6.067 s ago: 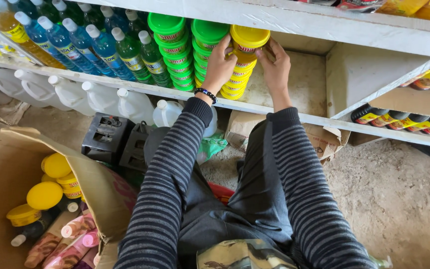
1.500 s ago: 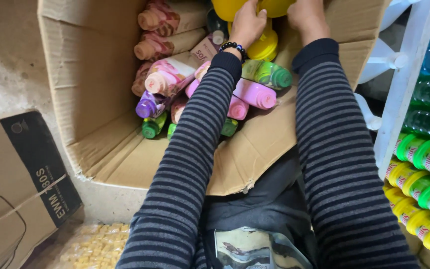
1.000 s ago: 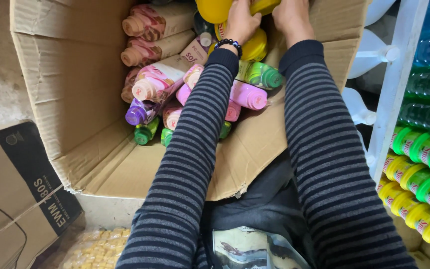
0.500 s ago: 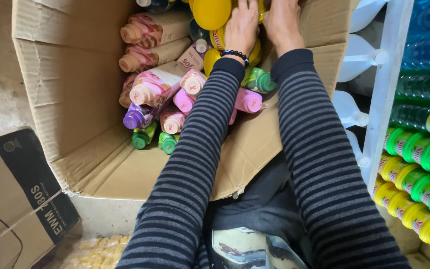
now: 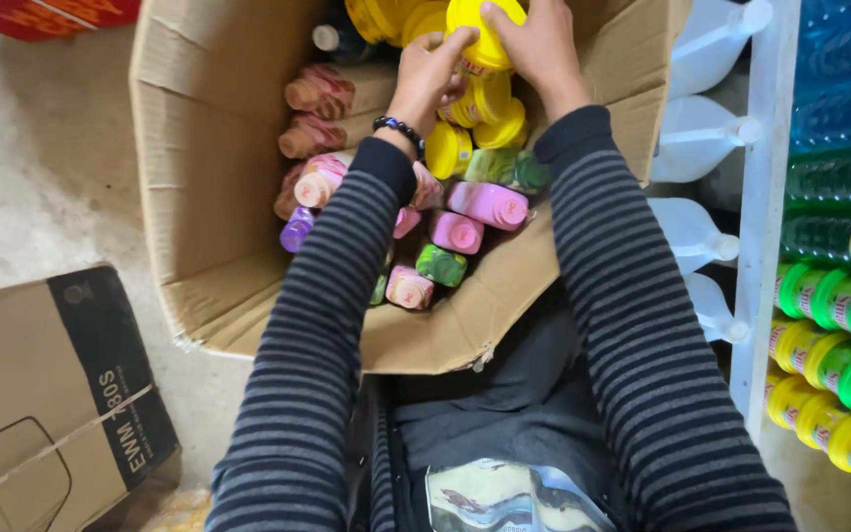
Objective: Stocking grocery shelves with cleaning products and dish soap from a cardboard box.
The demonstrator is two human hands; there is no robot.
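Hands meet inside the cardboard box [image 5: 199, 177]: left hand [image 5: 428, 74] and right hand [image 5: 539, 44] both close fingers around one yellow bottle [image 5: 485, 34]; lifting straight up should avoid snagging neighbouring bottles.

Soft daylight, maybe slight edge blur.

Left hand [image 5: 432, 74] and right hand [image 5: 541, 44] gripped a yellow-capped bottle [image 5: 485, 34] over the open cardboard box [image 5: 199, 148] | pink-capped bottles [image 5: 475, 207] and a green bottle [image 5: 442, 264] lay inside | white jugs [image 5: 696, 148] and green bottles [image 5: 839, 305] lined the white shelf [image 5: 762, 246] at right | flat carton [image 5: 41, 384] lay lower left.
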